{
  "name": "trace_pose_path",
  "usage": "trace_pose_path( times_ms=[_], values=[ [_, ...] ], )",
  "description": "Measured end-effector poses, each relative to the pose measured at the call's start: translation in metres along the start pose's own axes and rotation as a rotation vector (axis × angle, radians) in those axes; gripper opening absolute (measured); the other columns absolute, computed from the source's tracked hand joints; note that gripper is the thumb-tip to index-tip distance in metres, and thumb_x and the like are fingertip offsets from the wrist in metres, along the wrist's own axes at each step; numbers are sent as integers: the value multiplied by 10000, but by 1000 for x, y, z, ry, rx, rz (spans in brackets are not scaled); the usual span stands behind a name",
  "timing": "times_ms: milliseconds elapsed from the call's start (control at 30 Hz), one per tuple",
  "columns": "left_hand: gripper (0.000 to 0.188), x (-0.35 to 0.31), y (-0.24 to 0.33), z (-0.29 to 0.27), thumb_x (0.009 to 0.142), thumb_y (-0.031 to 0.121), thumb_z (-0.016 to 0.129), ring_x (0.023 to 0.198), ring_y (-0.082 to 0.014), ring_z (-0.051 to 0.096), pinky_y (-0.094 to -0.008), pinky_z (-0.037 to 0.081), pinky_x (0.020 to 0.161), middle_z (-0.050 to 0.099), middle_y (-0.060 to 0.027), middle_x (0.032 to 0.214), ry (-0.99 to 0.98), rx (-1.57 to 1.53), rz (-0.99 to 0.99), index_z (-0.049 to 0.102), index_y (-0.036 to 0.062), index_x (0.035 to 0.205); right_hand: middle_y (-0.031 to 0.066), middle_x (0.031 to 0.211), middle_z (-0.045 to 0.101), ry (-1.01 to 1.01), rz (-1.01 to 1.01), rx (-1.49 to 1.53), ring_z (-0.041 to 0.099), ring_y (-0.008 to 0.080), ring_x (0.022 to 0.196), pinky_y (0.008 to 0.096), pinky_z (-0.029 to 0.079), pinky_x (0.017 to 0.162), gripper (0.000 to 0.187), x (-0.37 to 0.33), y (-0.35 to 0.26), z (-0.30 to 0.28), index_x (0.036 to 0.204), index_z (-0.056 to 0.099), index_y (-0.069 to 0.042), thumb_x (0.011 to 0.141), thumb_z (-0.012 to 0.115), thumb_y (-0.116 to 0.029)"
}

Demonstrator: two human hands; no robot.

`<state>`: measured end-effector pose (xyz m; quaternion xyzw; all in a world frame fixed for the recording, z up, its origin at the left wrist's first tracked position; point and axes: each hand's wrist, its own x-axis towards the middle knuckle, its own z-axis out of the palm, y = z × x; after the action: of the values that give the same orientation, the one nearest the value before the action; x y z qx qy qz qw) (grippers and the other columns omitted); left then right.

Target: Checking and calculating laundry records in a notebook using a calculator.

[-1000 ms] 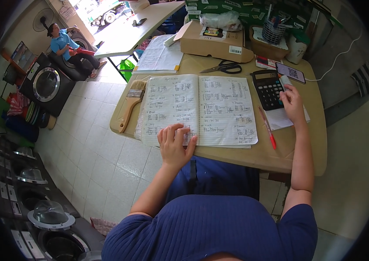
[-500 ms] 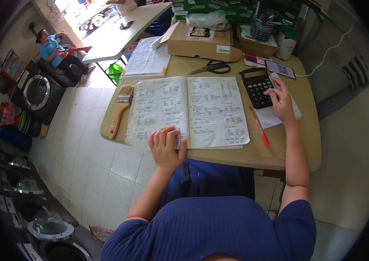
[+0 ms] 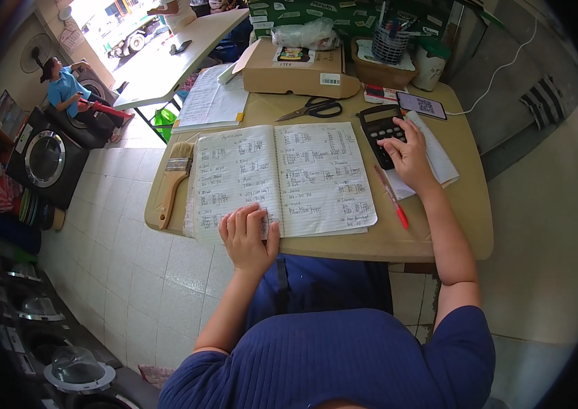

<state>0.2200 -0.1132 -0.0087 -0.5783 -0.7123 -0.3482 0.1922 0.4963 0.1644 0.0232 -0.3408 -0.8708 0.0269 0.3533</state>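
Note:
An open spiral notebook (image 3: 316, 177) with handwritten lists on lined pages lies on the tan table (image 3: 452, 232). Across the lower part of its left page rests my left hand (image 3: 249, 238), fingers stretched and slightly bent, holding nothing. My right hand (image 3: 410, 153) is over a black calculator (image 3: 373, 123), its fingers apart and fingertips at the keys; it covers part of them. Beneath the calculator's right side is a white paper pad (image 3: 441, 158). A pen with a red cap (image 3: 398, 211) lies between notebook and pad. Left of the notebook is a wooden-handled paintbrush (image 3: 174, 187).
Behind the notebook sit black scissors (image 3: 317, 109), a cardboard box (image 3: 289, 71), papers (image 3: 210, 102), a phone (image 3: 422, 105) with its cable, and a pen basket (image 3: 391, 44). Washing machines (image 3: 46, 158) line the left. A person in a blue shirt (image 3: 67, 88) sits there.
The whole view has shifted, so the table appears farther left. My right hand has moved down over the calculator's keys, fingers more spread. My left hand stays on the notebook.

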Motion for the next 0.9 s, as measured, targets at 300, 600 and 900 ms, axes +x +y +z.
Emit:
trace_pose_path(
  times_ms=[300,600,900],
  values=[
    [250,0,0,0,926,313,622,1080,-301,590,-466,344,1040,666,-110,1129,2,6,11,620,79,1012,87,1195,681,-62,-28,172,518,332,1291,464,355,1095,253,0,5,-21,688,764,-41,900,723,-172],
    [330,0,-2,-5,925,380,646,1064,-307,592,-459,355,1021,665,-116,1110,-5,11,19,616,67,1023,115,1167,692,102,216,220,598,305,1121,398,459,968,279,-4,43,-30,703,766,8,919,700,-157],
    [784,-1,-15,-9,767,474,844,1109,-372,535,-482,378,1004,567,-203,1200,90,-87,-68,484,15,1292,205,1268,628,7,269,301,597,337,1167,403,493,926,290,-3,40,-23,779,659,56,964,663,-167]
  ],
)
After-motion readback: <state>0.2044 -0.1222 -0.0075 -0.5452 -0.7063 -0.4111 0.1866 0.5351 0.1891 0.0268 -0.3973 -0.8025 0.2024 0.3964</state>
